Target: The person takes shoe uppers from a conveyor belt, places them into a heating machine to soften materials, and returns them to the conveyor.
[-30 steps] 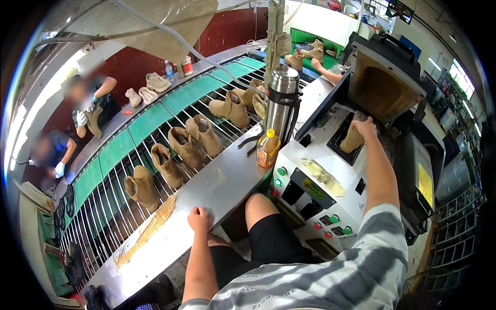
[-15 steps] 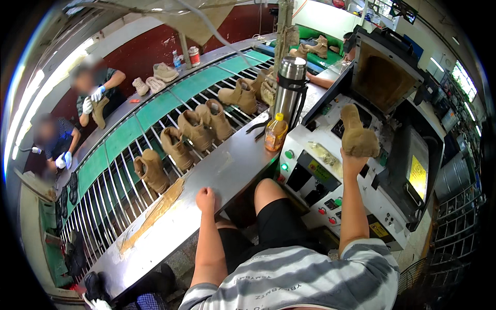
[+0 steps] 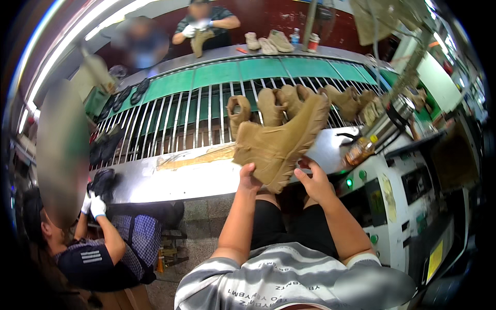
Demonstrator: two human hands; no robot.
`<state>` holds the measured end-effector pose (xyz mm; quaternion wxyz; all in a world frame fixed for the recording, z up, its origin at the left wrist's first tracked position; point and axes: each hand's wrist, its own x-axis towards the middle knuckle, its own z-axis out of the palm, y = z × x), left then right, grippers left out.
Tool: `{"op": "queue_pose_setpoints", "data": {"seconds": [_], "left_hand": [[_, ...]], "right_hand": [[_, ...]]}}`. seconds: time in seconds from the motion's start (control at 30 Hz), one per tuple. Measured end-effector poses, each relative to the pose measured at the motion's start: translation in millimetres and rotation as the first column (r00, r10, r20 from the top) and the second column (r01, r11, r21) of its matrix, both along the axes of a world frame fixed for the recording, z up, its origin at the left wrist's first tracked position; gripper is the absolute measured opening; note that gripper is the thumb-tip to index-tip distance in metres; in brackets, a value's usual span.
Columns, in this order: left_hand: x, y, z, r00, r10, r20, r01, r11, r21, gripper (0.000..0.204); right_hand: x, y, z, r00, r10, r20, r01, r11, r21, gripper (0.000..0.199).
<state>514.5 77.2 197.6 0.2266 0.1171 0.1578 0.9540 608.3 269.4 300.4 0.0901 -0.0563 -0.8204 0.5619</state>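
Note:
A tan lace-up boot point(image 3: 281, 139) is held over the near edge of the metal bench, sole to the right and toe pointing up and away. My left hand point(image 3: 250, 179) grips it low at the back, thumb on its side and the other fingers hidden behind it. Beside the sole, close to the heel, is my right hand point(image 3: 316, 182), its thumb and fingers apart. Whether those fingertips touch the sole I cannot tell. Behind the held boot, several similar tan boots point(image 3: 238, 114) stand on a rack of metal bars.
A steel thermos point(image 3: 395, 116) and a bottle of orange liquid point(image 3: 360, 151) stand right on the bench point(image 3: 139, 182), by a white machine point(image 3: 385, 201). At left, a co-worker's gloved hands point(image 3: 94, 204) hold a black shoe. Across the rack, another gloved person handles a tan boot point(image 3: 200, 43).
The boot has come from my raised right hand by the machine to the middle, where my left hand now grips it. My view has swung left, showing a co-worker there.

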Motion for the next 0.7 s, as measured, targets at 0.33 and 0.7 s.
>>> {"op": "queue_pose_setpoints", "data": {"seconds": [0.33,0.7], "left_hand": [[-50,-176,-72,0.691,0.698,0.186,-0.642,0.712,-0.284,0.064],[-266,-139,-89,0.612,0.379,-0.694,-0.669,-0.219,-0.710,0.055]], "right_hand": [[-10,91,-155,0.846,-0.446,0.292,0.155,0.730,0.666,0.090],[-43,112,-189,0.620,-0.531,0.578,0.030,0.751,0.659,0.081]]}}
